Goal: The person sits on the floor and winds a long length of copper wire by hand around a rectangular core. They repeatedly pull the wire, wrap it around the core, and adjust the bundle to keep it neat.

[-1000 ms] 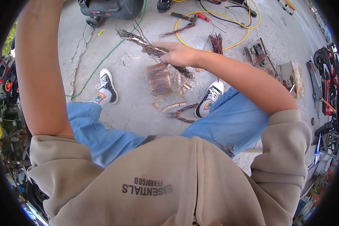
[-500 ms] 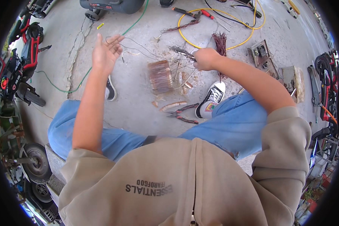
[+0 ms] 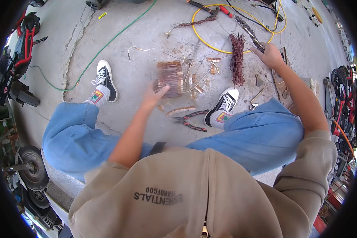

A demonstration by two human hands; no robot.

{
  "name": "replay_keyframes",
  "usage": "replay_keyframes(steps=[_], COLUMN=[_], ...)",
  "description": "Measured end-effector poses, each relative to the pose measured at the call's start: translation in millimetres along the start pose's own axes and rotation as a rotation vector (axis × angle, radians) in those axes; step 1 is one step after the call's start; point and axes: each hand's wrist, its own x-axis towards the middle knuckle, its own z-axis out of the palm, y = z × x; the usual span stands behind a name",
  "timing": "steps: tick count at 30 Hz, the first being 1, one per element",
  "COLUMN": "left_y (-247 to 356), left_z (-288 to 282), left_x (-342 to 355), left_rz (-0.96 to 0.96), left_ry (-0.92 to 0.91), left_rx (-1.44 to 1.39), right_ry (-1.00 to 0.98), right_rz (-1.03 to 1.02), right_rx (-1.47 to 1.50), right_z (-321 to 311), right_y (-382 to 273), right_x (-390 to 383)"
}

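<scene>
In my right hand (image 3: pixel 270 56), closed at the right, is a long bundle of dark wire (image 3: pixel 248 31) that points away toward the back. Slightly blurred, my left hand (image 3: pixel 152 96) has its thumb apart from its fingers. It is at the lower left corner of a block of reddish-brown copper winding (image 3: pixel 169 77); whether it touches the block I cannot tell. Between the block and my right hand lies a tied hank of dark red wire (image 3: pixel 237 57). Cutting pliers (image 3: pixel 191 120) with red and black handles lie nearer to me, beside a curved tan strip (image 3: pixel 181 110).
A yellow hose (image 3: pixel 200 33) loops at the back, near a hammer (image 3: pixel 204 7) and a red-handled screwdriver (image 3: pixel 225 10). A green hose (image 3: pixel 119 35) crosses the left side. Scraps (image 3: pixel 197 88) lie between my shoes. Rusty metal parts (image 3: pixel 281 85) stand at the right.
My left hand has come down and right to the copper winding, away from the loose thin wires. My right hand has swung right with the dark wire bundle, now pointing away from me.
</scene>
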Motion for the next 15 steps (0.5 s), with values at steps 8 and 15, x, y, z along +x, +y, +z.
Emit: replay_keyframes(steps=[8,15], left_y=[74.1,76.8], left_z=[9.1,-35.2], left_x=[10.3,51.6], left_rz=[0.549,0.262], left_ry=[0.432,0.114], left_rx=[0.728,0.031], right_ry=[0.259,0.146], right_rz=[-0.203,-0.329], right_rx=[0.721,0.801], right_z=[-93.5,-112.2], right_y=[-94.6,-175.2], right_x=[-22.3,-14.3])
